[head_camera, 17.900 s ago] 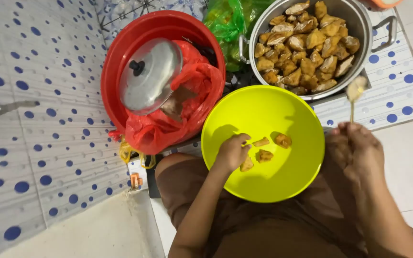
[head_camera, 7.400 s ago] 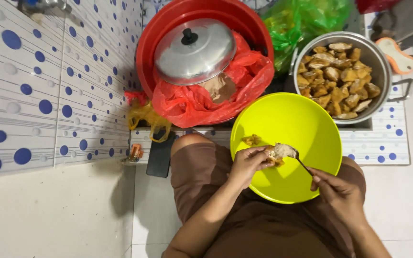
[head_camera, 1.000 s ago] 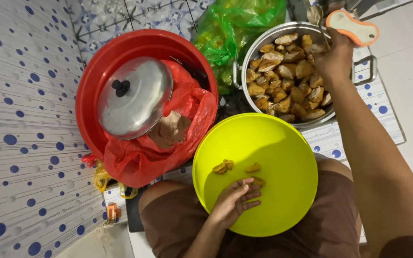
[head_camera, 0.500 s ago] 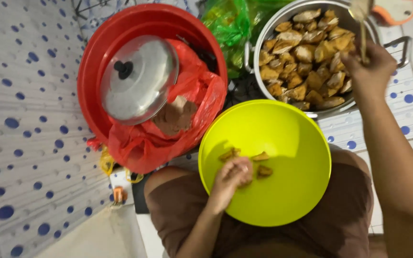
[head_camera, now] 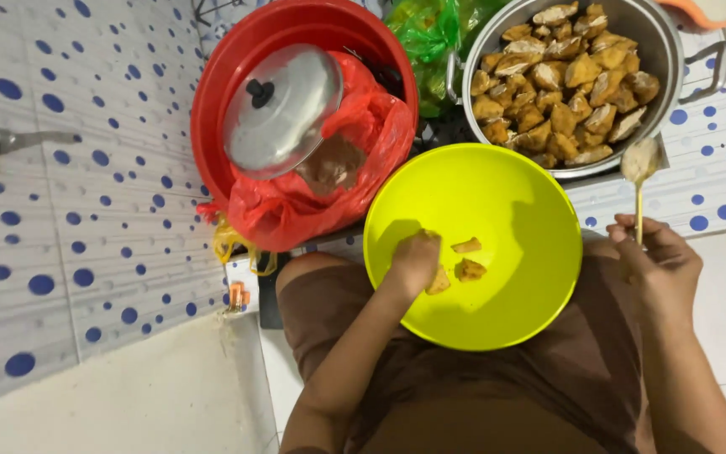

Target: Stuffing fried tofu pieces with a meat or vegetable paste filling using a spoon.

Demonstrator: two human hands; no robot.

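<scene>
The left hand [head_camera: 413,259] rests curled inside the yellow-green bowl [head_camera: 497,311] on the person's lap, fingers closed over a fried tofu piece [head_camera: 437,282] beside two others. The right hand [head_camera: 653,265] grips a spoon [head_camera: 639,168] upright, its tip near the metal pot [head_camera: 661,50] of fried tofu pieces.

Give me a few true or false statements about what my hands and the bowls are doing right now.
1. The left hand is inside the yellow-green bowl, on a fried tofu piece. True.
2. The right hand holds a knife. False: it holds a spoon, bowl end up.
3. The metal pot is empty. False: it is piled with fried tofu pieces.
4. A metal lid lies in the red basin on a red plastic bag. True.
5. The yellow-green bowl is full. False: only a few pieces lie in it.
</scene>
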